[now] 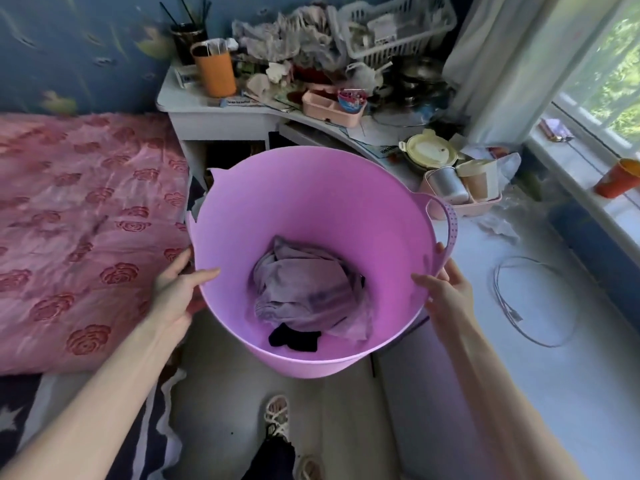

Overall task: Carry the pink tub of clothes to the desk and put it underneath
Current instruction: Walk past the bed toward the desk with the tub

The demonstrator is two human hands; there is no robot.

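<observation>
Both hands, left hand (176, 292) and right hand (446, 289), grip the tub (311, 202) rim between them. Keep it level, lower it, slide it under the counter (221, 116) ahead.

At nine o'clock we see a pink rose-patterned bedspread (79, 230). At one o'clock sits a white basket (398, 26), at eleven an orange cup (215, 72), and at four a wire loop (533, 299) on the floor.

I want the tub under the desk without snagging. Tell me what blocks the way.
Nothing visible blocks it. The tub, held by the left hand and right hand, faces the dark opening beneath the desk. Its far rim hides the floor there.
</observation>
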